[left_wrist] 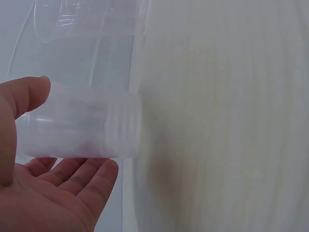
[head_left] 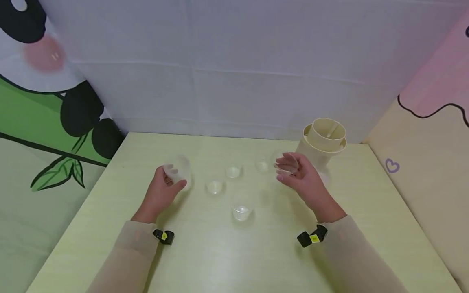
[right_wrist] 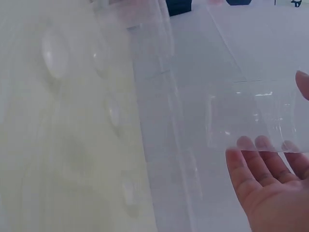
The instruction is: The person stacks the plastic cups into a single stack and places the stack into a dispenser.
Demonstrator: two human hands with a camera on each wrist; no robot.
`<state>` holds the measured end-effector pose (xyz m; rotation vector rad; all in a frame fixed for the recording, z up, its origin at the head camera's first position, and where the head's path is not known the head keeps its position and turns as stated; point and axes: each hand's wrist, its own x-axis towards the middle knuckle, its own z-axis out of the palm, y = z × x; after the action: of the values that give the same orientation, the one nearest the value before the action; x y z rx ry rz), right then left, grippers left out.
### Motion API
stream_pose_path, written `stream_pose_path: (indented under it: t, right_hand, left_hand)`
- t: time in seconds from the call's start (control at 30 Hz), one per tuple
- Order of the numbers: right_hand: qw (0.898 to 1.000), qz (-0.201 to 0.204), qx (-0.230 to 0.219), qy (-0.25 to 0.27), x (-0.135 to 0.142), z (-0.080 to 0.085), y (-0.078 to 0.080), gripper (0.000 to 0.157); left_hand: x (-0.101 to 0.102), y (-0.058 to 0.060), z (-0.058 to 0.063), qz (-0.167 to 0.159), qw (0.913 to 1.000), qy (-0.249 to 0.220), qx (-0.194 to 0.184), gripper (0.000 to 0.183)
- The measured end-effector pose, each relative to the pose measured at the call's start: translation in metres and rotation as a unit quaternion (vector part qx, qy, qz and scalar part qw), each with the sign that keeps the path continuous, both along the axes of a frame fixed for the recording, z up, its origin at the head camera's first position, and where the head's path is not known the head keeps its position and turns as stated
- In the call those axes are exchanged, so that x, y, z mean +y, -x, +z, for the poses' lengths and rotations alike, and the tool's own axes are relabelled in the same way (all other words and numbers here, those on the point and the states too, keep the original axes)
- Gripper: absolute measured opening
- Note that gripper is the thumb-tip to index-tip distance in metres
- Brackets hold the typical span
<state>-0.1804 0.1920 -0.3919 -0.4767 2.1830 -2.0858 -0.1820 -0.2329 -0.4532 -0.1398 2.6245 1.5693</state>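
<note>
My left hand (head_left: pixel 161 197) grips a cloudy, translucent plastic cup (head_left: pixel 178 173) between thumb and fingers, raised above the left part of the table. Ridges circle one end of this cup (left_wrist: pixel 79 125) in the left wrist view. On the right, my other hand (head_left: pixel 309 187) holds a clear plastic cup (head_left: pixel 286 163) by its sides, also raised. Its see-through wall (right_wrist: pixel 251 113) lets the fingertips show in the right wrist view. Between the hands stand several clear plastic cups, among them a near one (head_left: pixel 242 211), one at the left (head_left: pixel 214 186) and one farther back (head_left: pixel 233 171).
Behind my right hand, two cream-coloured cylindrical containers stand at the table's back right, the smaller one (head_left: pixel 326 136) inside the larger (head_left: pixel 313 152). A pale cloth wall (head_left: pixel 234 97) rises along the back edge of the light wooden table (head_left: pixel 234 260). Printed panels flank both sides.
</note>
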Motion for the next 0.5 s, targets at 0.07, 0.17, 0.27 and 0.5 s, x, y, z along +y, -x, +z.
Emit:
stream_pose_path:
  t: [0.07, 0.17, 0.27, 0.5]
  right_hand:
    - [1.000, 0.019, -0.013, 0.004, -0.005, 0.012, 0.003, 0.058]
    - [0.999, 0.041, -0.021, 0.004, -0.017, 0.030, 0.007, 0.057]
    - [0.998, 0.058, -0.019, -0.005, -0.031, 0.043, 0.012, 0.059]
    - [0.994, 0.089, 0.006, -0.065, -0.070, 0.061, 0.029, 0.059]
  left_hand:
    - [0.001, 0.000, -0.001, 0.000, 1.0000, -0.001, -0.001, 0.086]
    - [0.003, -0.001, -0.001, 0.000, 1.0000, -0.004, -0.004, 0.087]
    - [0.005, -0.001, 0.000, -0.002, 1.0000, -0.006, -0.002, 0.087]
    - [0.007, -0.001, 0.003, -0.006, 1.0000, -0.002, -0.002, 0.085]
